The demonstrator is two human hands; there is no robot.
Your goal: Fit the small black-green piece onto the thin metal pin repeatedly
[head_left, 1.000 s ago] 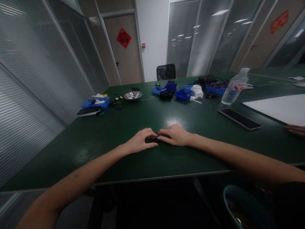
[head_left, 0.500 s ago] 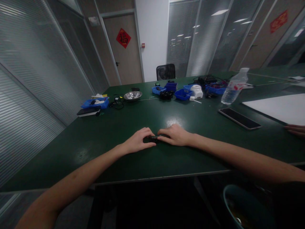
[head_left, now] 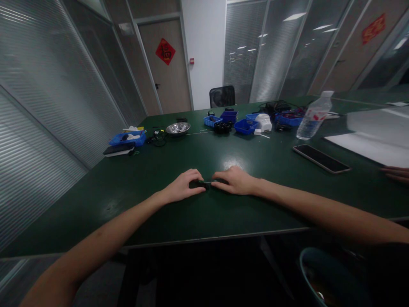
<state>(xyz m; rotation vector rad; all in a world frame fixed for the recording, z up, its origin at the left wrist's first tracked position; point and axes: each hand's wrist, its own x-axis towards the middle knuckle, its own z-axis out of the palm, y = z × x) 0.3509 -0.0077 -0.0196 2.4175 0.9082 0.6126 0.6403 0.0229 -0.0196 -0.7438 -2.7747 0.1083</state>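
Observation:
Both of my hands rest on the dark green table (head_left: 134, 187), meeting near its middle. My left hand (head_left: 182, 187) is curled, its fingertips pinching one end of a small dark object (head_left: 204, 183) that I cannot make out. My right hand (head_left: 234, 181) is curled over the other end of the same object, fingers closed on it. The object lies low on the table between the two hands and is mostly hidden by the fingers.
A black phone (head_left: 321, 158) and a water bottle (head_left: 313, 116) lie to the right. Blue bins (head_left: 244, 126), a white device (head_left: 264, 122), a metal bowl (head_left: 178, 128) and cables sit farther back. Another person's fingers (head_left: 396, 174) touch the right edge by a white sheet (head_left: 373, 143).
My left hand has shifted slightly left, showing more of the dark object between the hands. The white sheet at the far right has lifted at its far edge.

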